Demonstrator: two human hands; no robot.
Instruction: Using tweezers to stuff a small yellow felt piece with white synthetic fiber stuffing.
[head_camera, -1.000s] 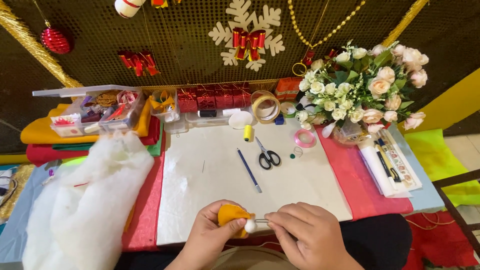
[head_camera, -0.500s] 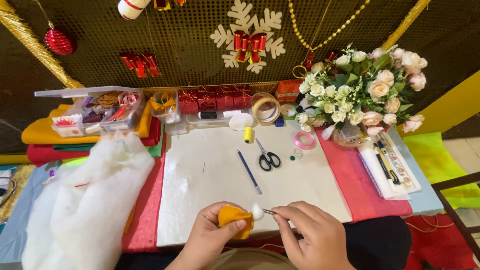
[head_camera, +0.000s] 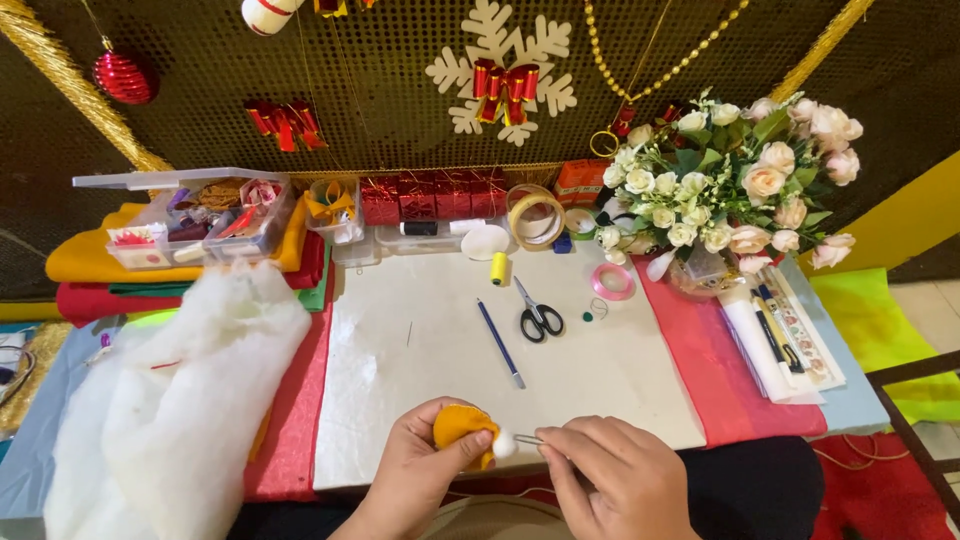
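Single head view — steeply down, close over the table (head_camera: 600, 380)

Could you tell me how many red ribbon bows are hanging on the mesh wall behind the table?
2. One red bow hangs at upper left, above the clear organiser box. The other red bow sits on the white snowflake at top centre. More may be cut off above the frame.
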